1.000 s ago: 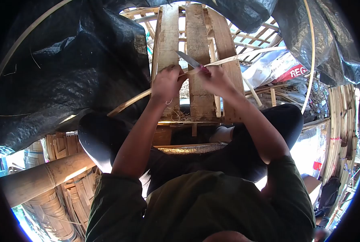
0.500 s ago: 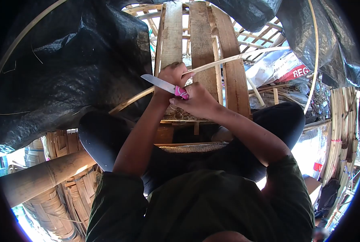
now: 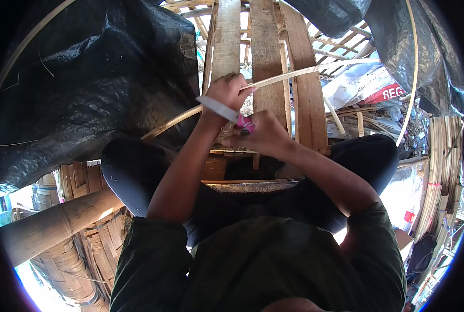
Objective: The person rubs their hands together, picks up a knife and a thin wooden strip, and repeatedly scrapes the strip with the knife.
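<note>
My left hand [image 3: 227,91] is closed around a long, pale bamboo strip [image 3: 289,76], which runs from the lower left up to the right across the planks. In my right hand [image 3: 265,132] is a knife [image 3: 219,107] with a pink and white handle. Its blade, slightly blurred, points up and left and passes over my left wrist in the view. Whether the blade touches anything cannot be made out. Small pale shavings lie on the wood just below my hands.
Upright wooden planks [image 3: 265,47] stand before me. Dark plastic sheeting [image 3: 86,88] hangs at left. A thick bamboo pole [image 3: 60,223] crosses beside woven bamboo [image 3: 70,265] at lower left. A printed sack [image 3: 367,86] and bundled strips [image 3: 440,171] are on the right.
My right hand and the knife have shifted right and slightly down, and the blade is now blurred. My left hand still grips the bamboo strip. The whole view has moved slightly.
</note>
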`<control>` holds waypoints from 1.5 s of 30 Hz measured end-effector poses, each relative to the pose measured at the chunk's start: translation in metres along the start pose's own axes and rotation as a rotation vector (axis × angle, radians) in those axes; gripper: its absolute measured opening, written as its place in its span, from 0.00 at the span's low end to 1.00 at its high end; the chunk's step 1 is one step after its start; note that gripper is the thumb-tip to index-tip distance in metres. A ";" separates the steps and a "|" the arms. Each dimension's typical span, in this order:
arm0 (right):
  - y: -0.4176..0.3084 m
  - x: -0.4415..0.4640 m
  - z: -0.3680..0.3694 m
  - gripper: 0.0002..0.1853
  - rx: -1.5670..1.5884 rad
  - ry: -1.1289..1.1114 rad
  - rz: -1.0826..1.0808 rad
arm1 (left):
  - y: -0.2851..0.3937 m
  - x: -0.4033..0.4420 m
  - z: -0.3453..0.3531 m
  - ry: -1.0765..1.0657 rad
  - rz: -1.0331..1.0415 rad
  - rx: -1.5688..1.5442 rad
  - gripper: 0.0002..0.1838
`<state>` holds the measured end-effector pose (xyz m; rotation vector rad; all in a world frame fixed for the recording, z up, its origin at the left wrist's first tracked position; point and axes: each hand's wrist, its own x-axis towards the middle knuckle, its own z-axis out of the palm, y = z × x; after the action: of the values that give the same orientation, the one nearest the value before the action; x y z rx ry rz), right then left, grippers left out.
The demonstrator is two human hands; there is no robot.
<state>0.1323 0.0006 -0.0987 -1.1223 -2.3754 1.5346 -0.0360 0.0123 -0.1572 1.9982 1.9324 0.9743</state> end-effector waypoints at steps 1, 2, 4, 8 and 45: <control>0.005 0.002 0.008 0.23 0.002 0.003 0.002 | 0.002 0.001 -0.002 -0.003 0.003 -0.001 0.19; 0.014 0.005 0.019 0.22 0.049 0.105 -0.128 | 0.003 0.002 -0.004 -0.015 0.006 0.000 0.18; 0.016 0.004 0.011 0.17 0.072 0.083 -0.165 | 0.002 0.003 -0.004 -0.016 0.027 0.002 0.18; 0.017 0.010 -0.042 0.16 0.120 0.056 0.171 | -0.004 -0.003 0.002 0.045 0.015 -0.009 0.15; 0.096 0.015 -0.094 0.20 -0.198 0.382 0.276 | 0.014 0.002 -0.009 -0.043 -0.060 0.064 0.17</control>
<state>0.2139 0.1014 -0.1362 -1.6734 -2.2118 1.0349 -0.0304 0.0098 -0.1417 1.9656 2.0132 0.8587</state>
